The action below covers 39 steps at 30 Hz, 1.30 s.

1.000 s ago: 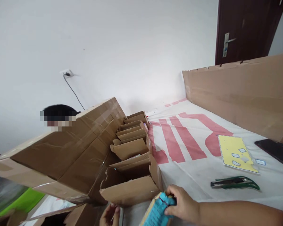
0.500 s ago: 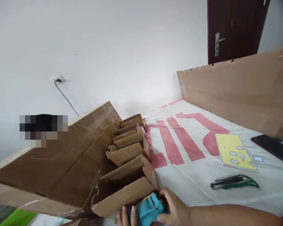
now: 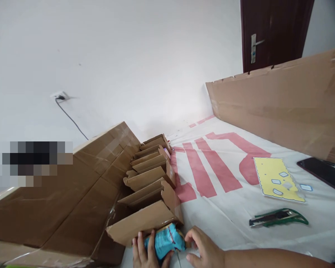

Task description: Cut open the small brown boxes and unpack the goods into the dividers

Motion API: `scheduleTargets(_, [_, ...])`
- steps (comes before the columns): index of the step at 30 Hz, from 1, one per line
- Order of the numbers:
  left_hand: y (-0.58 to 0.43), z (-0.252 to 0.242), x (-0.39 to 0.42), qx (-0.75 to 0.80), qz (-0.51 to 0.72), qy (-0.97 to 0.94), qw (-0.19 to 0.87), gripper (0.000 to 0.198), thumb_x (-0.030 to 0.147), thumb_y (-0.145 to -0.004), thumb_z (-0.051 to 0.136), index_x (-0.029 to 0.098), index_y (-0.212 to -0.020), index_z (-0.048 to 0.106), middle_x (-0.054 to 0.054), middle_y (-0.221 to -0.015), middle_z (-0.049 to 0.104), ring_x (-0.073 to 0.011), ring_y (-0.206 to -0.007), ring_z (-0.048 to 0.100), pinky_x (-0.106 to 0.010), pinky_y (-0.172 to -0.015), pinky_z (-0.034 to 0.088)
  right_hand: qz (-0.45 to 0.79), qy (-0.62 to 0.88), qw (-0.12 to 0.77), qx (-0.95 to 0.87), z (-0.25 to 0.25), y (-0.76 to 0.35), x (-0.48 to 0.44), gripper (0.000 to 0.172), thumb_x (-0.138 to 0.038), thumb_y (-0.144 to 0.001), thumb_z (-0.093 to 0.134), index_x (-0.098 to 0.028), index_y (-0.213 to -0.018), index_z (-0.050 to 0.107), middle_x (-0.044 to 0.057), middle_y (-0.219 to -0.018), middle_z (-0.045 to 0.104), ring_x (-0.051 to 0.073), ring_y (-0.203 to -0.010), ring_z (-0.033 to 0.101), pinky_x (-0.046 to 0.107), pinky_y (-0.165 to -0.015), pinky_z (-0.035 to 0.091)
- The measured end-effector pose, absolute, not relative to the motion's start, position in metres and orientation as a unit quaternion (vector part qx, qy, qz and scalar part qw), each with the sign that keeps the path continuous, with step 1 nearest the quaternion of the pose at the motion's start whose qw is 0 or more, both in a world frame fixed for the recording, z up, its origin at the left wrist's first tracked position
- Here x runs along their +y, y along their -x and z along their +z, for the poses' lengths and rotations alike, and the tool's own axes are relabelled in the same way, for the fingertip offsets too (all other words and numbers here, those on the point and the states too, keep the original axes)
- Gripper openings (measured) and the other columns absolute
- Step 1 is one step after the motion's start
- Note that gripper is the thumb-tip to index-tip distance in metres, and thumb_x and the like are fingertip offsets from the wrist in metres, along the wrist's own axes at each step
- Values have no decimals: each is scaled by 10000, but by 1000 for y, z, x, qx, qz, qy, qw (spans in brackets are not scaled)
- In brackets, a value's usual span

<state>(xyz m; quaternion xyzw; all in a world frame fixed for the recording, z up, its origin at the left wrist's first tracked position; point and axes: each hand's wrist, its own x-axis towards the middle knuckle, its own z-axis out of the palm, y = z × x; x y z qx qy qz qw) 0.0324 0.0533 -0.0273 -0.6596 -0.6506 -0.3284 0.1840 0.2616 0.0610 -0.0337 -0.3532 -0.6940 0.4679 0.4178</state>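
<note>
A blue packet [image 3: 167,241] lies against the outer side of the nearest open cardboard box [image 3: 145,219] at the bottom centre. My left hand [image 3: 149,251] grips the packet's left part, with the fingers over it and the thumb below. At the packet's right end is my right hand [image 3: 202,245], thumb and fingers apart; its fingertips touch or nearly touch the crinkled end. More open cardboard boxes [image 3: 147,178] stand in a row behind the nearest one.
A tall cardboard panel [image 3: 80,186] stands at the left, another [image 3: 279,104] at the right. On the white-and-red cloth [image 3: 220,208] lie a green cutter [image 3: 279,217], a yellow card [image 3: 277,178] and a black phone [image 3: 324,173]. A pixelated person's head [image 3: 33,158] shows beyond the left panel.
The packet has shifted slightly left and down with my left hand, and more of it shows. My right hand has loosened from its top and opened a little at its right end. The view has moved slightly.
</note>
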Motion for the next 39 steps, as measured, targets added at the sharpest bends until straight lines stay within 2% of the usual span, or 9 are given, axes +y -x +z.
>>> scheduleTargets(3, [-29,-24,65,-632,-295,684,213,628,463,-765,646,137,-1288,531,-243,-1540,269,-421,-1462,140,-628,-1109,274,475,368,406,-688,-32,-262,60,413,-159,-578,560,-203,-982,489,41,-941,516,186,-810,475,319,-777,411])
scheduleTargets(8, [-28,-15,83,-640,-266,688,216,647,483,-807,602,112,-1327,500,-247,-1537,266,-427,-1453,155,-621,-1084,311,473,368,387,-701,-30,-263,60,426,-128,-564,553,-199,-977,475,43,-936,509,184,-804,474,323,-778,415])
scheduleTargets(21, [-25,2,120,-687,-237,666,171,668,498,-836,549,144,-1393,447,-225,-1544,278,-396,-1454,176,-600,-1083,316,472,367,382,-704,-31,-263,60,422,-114,-542,536,-215,-946,471,39,-939,524,189,-805,477,325,-790,418])
scheduleTargets(28, [-21,5,137,-699,-186,659,207,634,475,-858,541,141,-1392,462,-219,-1564,258,-379,-1461,167,-594,-1077,313,467,372,382,-706,-27,-265,58,392,-112,-564,550,-210,-938,482,33,-929,524,183,-802,479,316,-784,417])
scheduleTargets(31, [-20,7,140,-705,-168,654,217,595,457,-879,516,184,-1405,458,-199,-1566,275,-363,-1465,164,-616,-1088,270,454,368,383,-715,-24,-266,56,366,-105,-589,548,-203,-935,479,37,-928,527,183,-806,485,321,-779,421])
scheduleTargets(34, [-22,7,139,-715,-177,640,219,609,457,-885,504,195,-1429,429,-198,-1558,296,-372,-1472,127,-626,-1093,247,443,362,387,-723,-22,-267,57,338,-105,-627,541,-203,-944,477,40,-941,530,182,-813,488,332,-784,423])
scheduleTargets(39, [-43,12,116,-701,-259,618,242,685,446,-889,499,130,-1472,326,-251,-1554,253,-386,-1471,120,-605,-1097,257,445,346,387,-730,-21,-269,57,328,-102,-649,552,-208,-950,475,31,-940,526,174,-801,487,335,-777,429])
